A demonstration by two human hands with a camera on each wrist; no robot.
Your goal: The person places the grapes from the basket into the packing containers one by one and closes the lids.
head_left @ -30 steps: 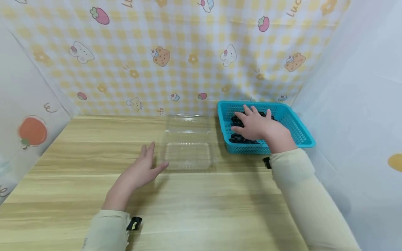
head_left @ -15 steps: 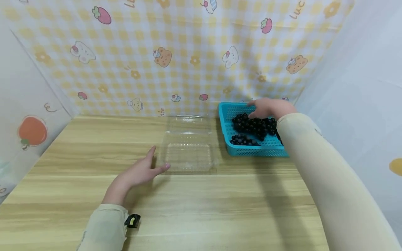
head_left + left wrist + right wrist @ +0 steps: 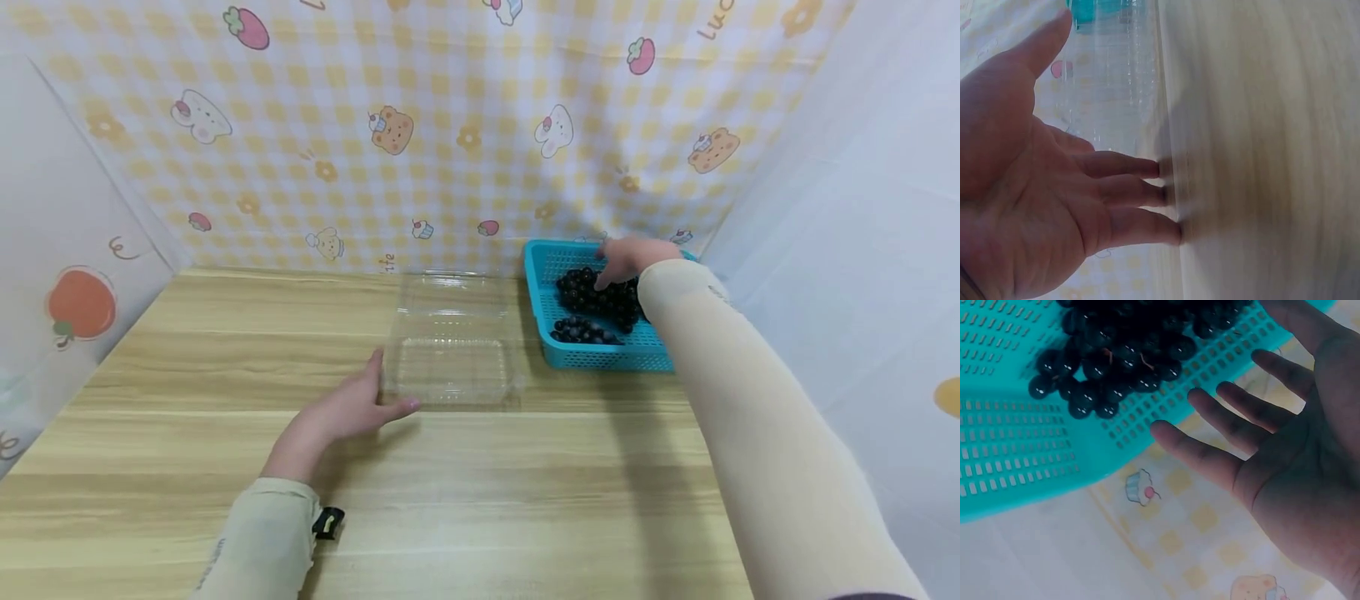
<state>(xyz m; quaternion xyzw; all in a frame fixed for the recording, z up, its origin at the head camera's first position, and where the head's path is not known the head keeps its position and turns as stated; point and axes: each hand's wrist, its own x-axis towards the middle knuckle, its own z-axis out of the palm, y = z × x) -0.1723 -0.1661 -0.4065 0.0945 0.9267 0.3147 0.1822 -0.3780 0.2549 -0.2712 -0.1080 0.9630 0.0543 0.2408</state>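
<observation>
Turquoise plastic forms a basket [image 3: 611, 359] with slotted walls, standing at the back right of a wood-grain table [image 3: 495, 508]. Black grapes [image 3: 592, 296] lie inside it, the larger mass toward the middle and a smaller cluster in the near left part. Above the far side of the basket is the right hand [image 3: 632, 257], its fingers stretched and spread apart, holding nothing; in the right wrist view they lie along the rim, and whether they touch it I cannot tell. Left of the basket, just beside it, sits a clear box [image 3: 452, 371], its lid folded back toward a yellow-checked cloth [image 3: 442, 175] that hangs behind the table. At the box's near left corner is the left hand [image 3: 347, 408], thumb held away from the fingers and nothing in its grasp; contact with the box cannot be made out. The two hands are well apart, each below a pale sleeve [image 3: 258, 542]
</observation>
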